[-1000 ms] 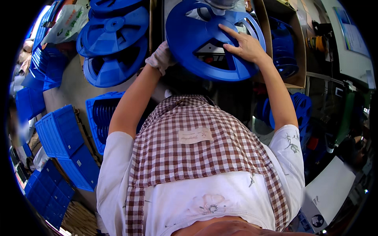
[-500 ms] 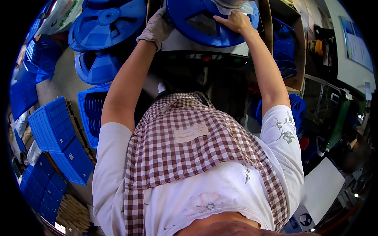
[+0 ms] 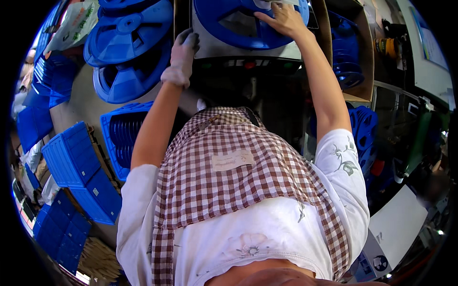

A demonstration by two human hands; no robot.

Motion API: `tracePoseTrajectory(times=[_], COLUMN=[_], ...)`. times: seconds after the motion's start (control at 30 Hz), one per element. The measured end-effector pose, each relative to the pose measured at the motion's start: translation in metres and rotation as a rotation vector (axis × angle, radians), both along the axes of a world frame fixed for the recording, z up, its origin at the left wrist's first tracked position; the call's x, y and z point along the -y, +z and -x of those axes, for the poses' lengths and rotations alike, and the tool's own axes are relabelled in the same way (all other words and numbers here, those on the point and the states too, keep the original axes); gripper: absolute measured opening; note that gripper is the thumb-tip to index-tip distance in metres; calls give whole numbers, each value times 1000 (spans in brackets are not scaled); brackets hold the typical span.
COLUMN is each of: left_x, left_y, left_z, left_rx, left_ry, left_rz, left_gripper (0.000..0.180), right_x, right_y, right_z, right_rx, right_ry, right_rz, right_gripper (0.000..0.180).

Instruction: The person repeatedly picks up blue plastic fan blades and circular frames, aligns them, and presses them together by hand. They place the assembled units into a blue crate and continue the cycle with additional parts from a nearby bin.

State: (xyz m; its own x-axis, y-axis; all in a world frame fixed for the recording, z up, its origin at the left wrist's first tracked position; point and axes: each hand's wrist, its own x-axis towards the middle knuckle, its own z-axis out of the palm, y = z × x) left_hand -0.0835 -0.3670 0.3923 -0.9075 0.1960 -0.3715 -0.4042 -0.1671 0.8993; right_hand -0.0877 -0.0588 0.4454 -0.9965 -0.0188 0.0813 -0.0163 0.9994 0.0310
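Item: large blue reel [image 3: 248,24], top centre on the machine, my bare right hand [image 3: 281,16] pressed flat on it, fingers spread. My gloved left hand [image 3: 181,57] hangs just below-left, loosely open, holding nothing; stacked blue reels [image 3: 129,47] lie left.

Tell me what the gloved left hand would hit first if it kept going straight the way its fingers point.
The left hand points up and slightly right, toward the grey panel below the big blue reel under the right hand. It would probably meet that panel's edge first; depth is unclear.
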Motion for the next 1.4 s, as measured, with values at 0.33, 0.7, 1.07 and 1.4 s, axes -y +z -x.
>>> tracePoseTrajectory(times=[0.33,0.7,1.07,1.4], left_x=[14,18,28,134], left_y=[-53,-74,-63,-181], left_z=[-61,-47,-51,-162], left_rx=[-295,-255,-170,66], left_ry=[-439,-378,-479,-585], left_rz=[1189,1192,1117,794], left_gripper=[81,79,71,41], right_x=[-73,-54,-53,9], right_y=[-89,-100,-68,5], right_z=[-183,-178,-179,-135], right_rx=[83,74,-133,-264], right_ry=[-469,-606,-512,-166], right_rz=[525,385,474,727], right_gripper=[83,67,45,23])
